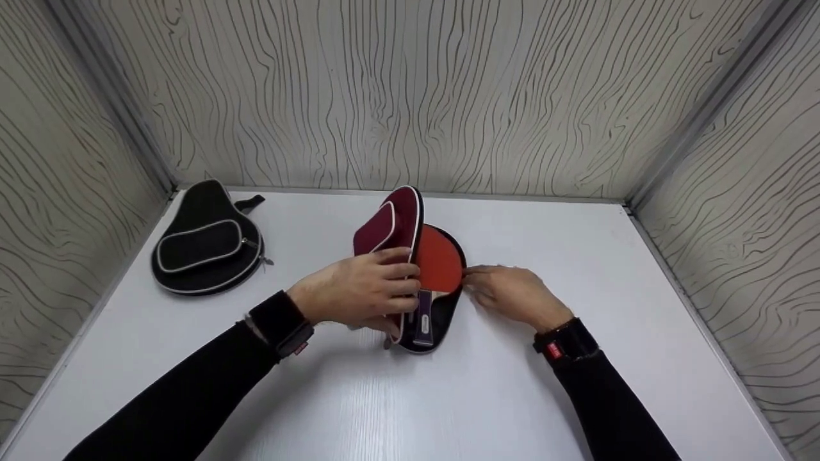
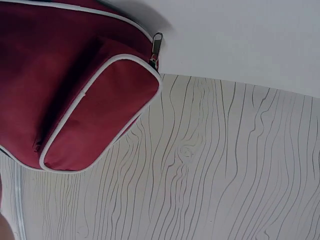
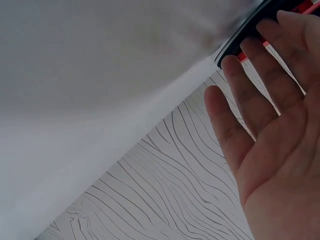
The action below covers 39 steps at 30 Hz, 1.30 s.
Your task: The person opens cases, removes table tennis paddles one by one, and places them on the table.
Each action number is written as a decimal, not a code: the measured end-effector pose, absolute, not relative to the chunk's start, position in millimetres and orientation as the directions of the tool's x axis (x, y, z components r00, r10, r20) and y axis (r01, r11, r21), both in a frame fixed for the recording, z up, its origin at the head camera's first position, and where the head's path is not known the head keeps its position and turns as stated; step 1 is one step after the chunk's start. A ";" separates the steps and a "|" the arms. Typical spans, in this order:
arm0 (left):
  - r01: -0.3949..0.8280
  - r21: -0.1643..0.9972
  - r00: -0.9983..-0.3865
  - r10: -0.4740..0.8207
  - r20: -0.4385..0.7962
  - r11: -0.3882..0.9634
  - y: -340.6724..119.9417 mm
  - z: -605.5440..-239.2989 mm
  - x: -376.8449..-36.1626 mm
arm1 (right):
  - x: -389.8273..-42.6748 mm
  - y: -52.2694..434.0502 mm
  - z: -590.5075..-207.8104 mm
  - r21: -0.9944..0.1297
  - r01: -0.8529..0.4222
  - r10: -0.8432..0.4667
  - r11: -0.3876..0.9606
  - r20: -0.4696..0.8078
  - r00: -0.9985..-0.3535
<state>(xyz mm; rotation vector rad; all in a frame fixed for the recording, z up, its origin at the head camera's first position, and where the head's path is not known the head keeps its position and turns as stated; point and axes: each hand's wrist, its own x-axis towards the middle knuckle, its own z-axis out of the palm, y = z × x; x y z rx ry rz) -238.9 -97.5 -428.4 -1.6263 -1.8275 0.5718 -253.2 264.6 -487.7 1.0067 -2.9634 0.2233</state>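
A maroon paddle case [image 1: 391, 230] with white piping lies half open in the middle of the white table [image 1: 576, 243]. Inside it rests a table tennis paddle [image 1: 441, 259] with a red rubber face and a purple handle [image 1: 423, 310]. My left hand [image 1: 362, 291] grips the raised maroon lid, which fills the left wrist view [image 2: 75, 85] along with its zipper pull [image 2: 157, 44]. My right hand [image 1: 512, 294] lies with straight fingers touching the right edge of the paddle and case [image 3: 260, 25]; its palm [image 3: 275, 150] shows in the right wrist view.
A black paddle case [image 1: 205, 243] with grey piping and a zipped pocket lies at the table's back left. Wood-grain walls [image 1: 416, 89] enclose the table on three sides.
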 end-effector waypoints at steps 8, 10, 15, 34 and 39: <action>0.739 -0.643 -0.086 0.974 0.209 0.203 -107.6 -422.2 -242.3 | -255.1 269.5 -487.6 -0.135 -0.580 -0.581 0.803 0.035 -0.813; 0.749 -0.624 -0.101 0.969 0.224 0.222 -109.5 -421.8 -243.5 | -255.7 269.9 -487.8 -0.129 -0.578 -0.579 0.805 0.036 -0.814; 0.762 -0.585 -0.164 0.957 0.239 0.277 -115.0 -421.9 -245.8 | -256.4 270.5 -486.0 -0.121 -0.568 -0.569 0.814 0.028 -0.822; 0.780 -0.338 -0.501 0.849 0.167 0.527 -138.1 -431.1 -247.5 | -257.7 273.1 -488.8 -0.106 -0.551 -0.551 0.828 0.038 -0.834; 0.768 -0.281 -0.575 0.813 0.092 0.575 -138.9 -432.5 -246.6 | -256.6 273.1 -487.5 -0.103 -0.553 -0.552 0.827 0.042 -0.833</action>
